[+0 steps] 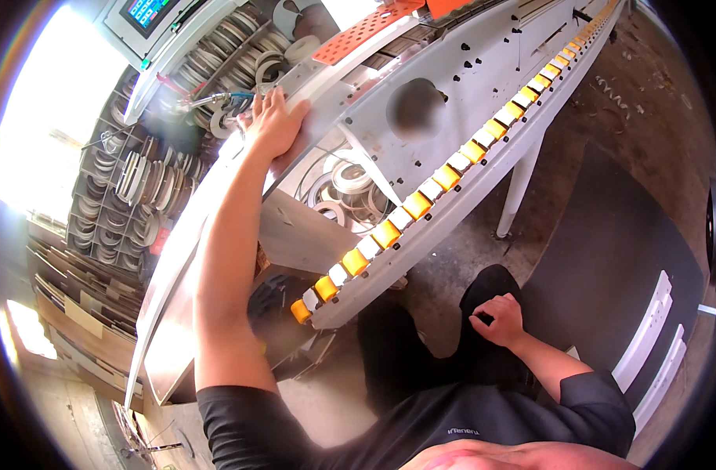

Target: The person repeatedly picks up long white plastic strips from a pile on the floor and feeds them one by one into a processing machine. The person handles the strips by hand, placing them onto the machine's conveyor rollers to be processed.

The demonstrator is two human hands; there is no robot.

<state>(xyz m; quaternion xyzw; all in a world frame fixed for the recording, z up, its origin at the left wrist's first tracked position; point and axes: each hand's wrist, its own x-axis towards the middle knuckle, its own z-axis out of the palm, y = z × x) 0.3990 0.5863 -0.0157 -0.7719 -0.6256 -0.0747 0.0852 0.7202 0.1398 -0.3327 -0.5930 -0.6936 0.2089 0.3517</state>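
My left hand [273,124] is stretched forward, its fingers apart and lying on the top edge of a long white machine [244,168]. Just beyond the fingertips are a metal fitting [205,102] and a blue hose [240,95]. Nothing shows in that hand, though its palm is hidden. Down at the lower right, my right hand [500,319] rests on my knee with fingers curled in and no object visible in them. Between the two arms runs a row of yellow and white rollers [417,205] along a white rail [452,200].
Racks of edge-banding rolls [150,176] stand behind the machine, more coils [350,176] inside its opening. A control screen [148,14] is at upper left, stacked boards [84,313] below. A dark panel [609,235] with white strips [644,329] lies right; a support leg [518,192] reaches the floor.
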